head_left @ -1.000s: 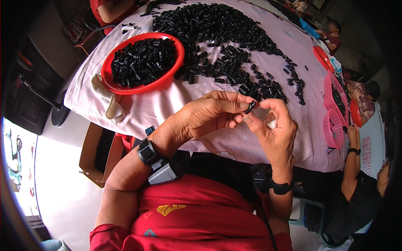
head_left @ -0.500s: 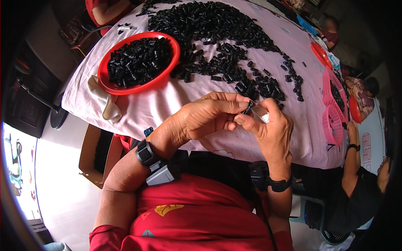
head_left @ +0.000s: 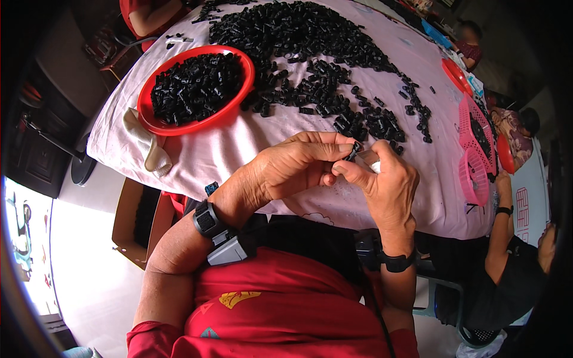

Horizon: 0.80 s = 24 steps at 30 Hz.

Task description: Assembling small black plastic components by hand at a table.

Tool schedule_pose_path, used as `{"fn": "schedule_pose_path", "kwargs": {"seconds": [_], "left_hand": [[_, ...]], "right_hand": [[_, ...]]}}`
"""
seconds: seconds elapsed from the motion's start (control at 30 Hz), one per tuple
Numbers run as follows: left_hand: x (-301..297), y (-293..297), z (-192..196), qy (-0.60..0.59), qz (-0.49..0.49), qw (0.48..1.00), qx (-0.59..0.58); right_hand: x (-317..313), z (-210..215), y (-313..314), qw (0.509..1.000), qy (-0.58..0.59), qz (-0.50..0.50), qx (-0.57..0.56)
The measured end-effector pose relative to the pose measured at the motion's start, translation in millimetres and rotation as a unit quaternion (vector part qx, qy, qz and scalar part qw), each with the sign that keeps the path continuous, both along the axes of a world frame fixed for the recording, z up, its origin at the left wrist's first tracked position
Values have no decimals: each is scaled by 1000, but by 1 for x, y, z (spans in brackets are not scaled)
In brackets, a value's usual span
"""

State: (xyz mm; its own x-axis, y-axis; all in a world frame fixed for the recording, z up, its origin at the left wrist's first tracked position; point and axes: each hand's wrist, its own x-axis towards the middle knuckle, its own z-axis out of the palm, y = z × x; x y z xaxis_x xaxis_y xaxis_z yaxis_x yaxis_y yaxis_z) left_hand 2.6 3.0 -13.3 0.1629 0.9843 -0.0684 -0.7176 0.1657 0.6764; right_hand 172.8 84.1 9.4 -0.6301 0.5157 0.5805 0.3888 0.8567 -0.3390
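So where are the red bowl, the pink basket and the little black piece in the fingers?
red bowl (head_left: 156,123), head view, on its bare near rim.
pink basket (head_left: 471,173), head view, on its slotted wall.
small black piece (head_left: 353,149), head view, its middle, between both hands' fingertips.

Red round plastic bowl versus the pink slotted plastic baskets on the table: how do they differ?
The red round plastic bowl sits at the person's left, heaped with small black plastic parts; the pink slotted plastic baskets lie at the right table edge, showing few parts. The bowl has solid walls; the baskets are perforated. Both rest on the pink tablecloth.
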Motion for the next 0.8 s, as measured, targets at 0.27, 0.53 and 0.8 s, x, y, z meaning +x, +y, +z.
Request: {"fn": "schedule_pose_path", "kwargs": {"seconds": [0.27, 0.53, 0.8], "left_hand": [[1, 1, -1, -17, -1, 1000, -5], [1, 2, -2, -30, -7, 1000, -7], [1, 1, 0, -23, 3, 1000, -21]], "right_hand": [[0, -2, 1, 1000, 7, -1, 20], [-1, -6, 3, 1000, 4, -3, 15], [-1, -2, 2, 999, 4, -9, 36]]}}
